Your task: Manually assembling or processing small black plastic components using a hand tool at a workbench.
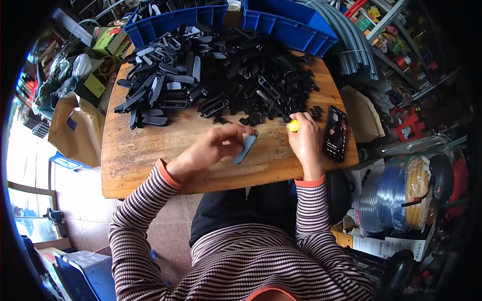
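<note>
My left hand (213, 148) pinches a flat, dark grey plastic piece (245, 148) just above the wooden table (145, 165). My right hand (305, 138) grips a screwdriver with a yellow handle (293, 125); its dark shaft (271, 104) points up and left into a big heap of black plastic parts (226, 75). The two hands are about a hand's width apart near the table's front edge. Striped sleeves cover both forearms.
A black phone (335, 133) lies right of my right hand at the table's edge. Two blue crates (288, 22) stand behind the heap. Cardboard boxes and bags sit on the left, grey tubes and coiled hose (396, 198) on the right.
</note>
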{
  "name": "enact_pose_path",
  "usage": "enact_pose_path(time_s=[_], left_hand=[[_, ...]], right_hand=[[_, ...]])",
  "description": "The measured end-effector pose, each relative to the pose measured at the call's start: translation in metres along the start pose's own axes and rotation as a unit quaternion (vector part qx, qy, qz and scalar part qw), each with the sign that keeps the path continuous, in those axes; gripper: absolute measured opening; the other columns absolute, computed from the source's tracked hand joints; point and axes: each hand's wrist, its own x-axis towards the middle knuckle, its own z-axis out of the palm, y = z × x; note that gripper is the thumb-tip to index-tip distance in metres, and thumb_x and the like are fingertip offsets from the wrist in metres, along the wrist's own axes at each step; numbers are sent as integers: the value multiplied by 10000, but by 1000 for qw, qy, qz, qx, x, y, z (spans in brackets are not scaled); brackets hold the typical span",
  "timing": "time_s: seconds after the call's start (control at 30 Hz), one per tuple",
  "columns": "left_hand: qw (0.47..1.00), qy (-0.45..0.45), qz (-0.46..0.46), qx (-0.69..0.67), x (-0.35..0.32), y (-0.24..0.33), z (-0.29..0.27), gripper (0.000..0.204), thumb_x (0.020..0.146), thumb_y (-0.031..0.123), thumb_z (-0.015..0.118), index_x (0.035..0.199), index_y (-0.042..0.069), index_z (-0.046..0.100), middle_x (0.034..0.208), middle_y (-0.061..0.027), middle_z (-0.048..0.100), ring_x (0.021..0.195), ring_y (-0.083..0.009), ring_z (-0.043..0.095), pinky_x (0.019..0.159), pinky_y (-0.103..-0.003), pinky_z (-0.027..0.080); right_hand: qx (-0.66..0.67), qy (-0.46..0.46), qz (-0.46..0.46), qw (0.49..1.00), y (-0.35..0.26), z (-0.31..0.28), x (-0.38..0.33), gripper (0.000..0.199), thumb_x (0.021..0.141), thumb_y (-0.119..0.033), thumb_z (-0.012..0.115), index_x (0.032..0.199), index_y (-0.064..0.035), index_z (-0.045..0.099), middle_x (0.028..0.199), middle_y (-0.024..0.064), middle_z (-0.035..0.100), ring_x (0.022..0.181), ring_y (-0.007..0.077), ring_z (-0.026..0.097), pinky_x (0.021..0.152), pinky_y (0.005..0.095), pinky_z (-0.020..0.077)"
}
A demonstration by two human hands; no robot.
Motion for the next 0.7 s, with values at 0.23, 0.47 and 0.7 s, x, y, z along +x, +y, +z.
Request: enact_pose_path(time_s=[0.23,0.47,0.7], left_hand=[[998,29,-29,-39,-34,-16,-16,372,842,-82,586,1182,67,603,1168,-64,593,944,-135,595,812,-279,527],[808,41,227,542,-51,-16,44,463,773,66,653,1231,117,613,1128,-94,599,994,-252,573,816,-341,487],[805,28,183,564,-47,-30,36,541,747,126,678,1280,128,581,1152,-86,595,982,-260,568,839,-369,479]], right_hand=[[139,-10,-117,983,-46,12,-1,187,759,5,680,934,-33,624,913,120,634,770,332,643,641,384,526],[162,-61,-213,962,-93,63,33,177,742,-32,698,904,-39,625,882,115,614,756,301,655,624,374,535],[111,-52,-299,946,-100,86,42,143,731,-56,690,854,-59,617,923,121,575,791,287,658,634,380,550]])
